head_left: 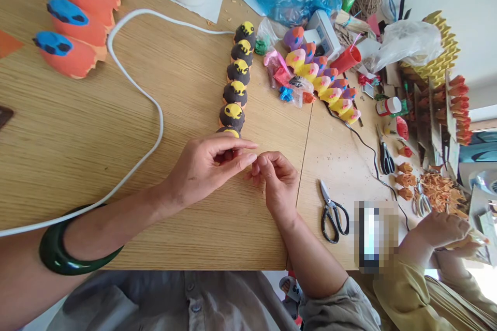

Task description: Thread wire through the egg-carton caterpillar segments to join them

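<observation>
Along the left of the desk (58, 139), orange pieces (95, 5) with blue tops form a row, a white cable (162, 126) curving beside them. Next comes a dark green bangle (58, 253) on the forearm of the left hand (198, 168), whose index finger and thumb reach out, tips close together, the other fingers curled. Just beyond it lies the row of black-and-yellow pieces (235, 93), the nearest partly hidden by that hand; whether they touch, I cannot tell. These look light and rather stiff, perhaps brittle at the edges, and are probably best taken gently by the sides, clear of the yellow tops. Near the left fingertips, the right hand (282, 186) has its thumb against bent fingers. Whether either hand's fingers pinch something small, I cannot tell. Farther right are pink-and-yellow pieces (322, 84), then black-handled scissors (330, 204) and another person's hand (442, 228).
</observation>
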The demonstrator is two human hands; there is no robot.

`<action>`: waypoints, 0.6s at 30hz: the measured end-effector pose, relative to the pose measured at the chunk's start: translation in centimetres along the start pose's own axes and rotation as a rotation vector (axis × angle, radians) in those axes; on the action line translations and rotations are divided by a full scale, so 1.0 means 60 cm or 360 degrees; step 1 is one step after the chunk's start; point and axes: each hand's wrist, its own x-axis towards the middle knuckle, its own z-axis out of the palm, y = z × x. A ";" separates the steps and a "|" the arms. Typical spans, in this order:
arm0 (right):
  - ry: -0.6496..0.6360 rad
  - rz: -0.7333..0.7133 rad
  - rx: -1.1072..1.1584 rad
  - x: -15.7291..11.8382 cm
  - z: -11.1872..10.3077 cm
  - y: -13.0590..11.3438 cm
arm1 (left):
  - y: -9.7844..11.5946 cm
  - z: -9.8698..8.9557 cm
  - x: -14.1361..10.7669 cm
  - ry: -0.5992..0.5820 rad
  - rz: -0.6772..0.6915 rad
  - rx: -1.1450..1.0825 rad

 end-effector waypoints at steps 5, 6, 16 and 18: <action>0.0030 0.0024 0.0012 0.000 -0.003 0.006 | 0.001 -0.002 -0.002 0.0037 -0.0067 -0.0063; 0.0037 0.0026 0.0015 0.001 -0.003 0.007 | 0.001 -0.002 -0.002 0.0037 -0.0058 -0.0060; 0.0029 0.0038 0.0058 0.002 -0.002 0.007 | -0.001 0.000 -0.001 0.0098 0.0128 0.0106; 0.0018 0.0063 0.0043 0.001 -0.002 0.006 | 0.000 -0.001 -0.001 0.0114 0.0158 0.0130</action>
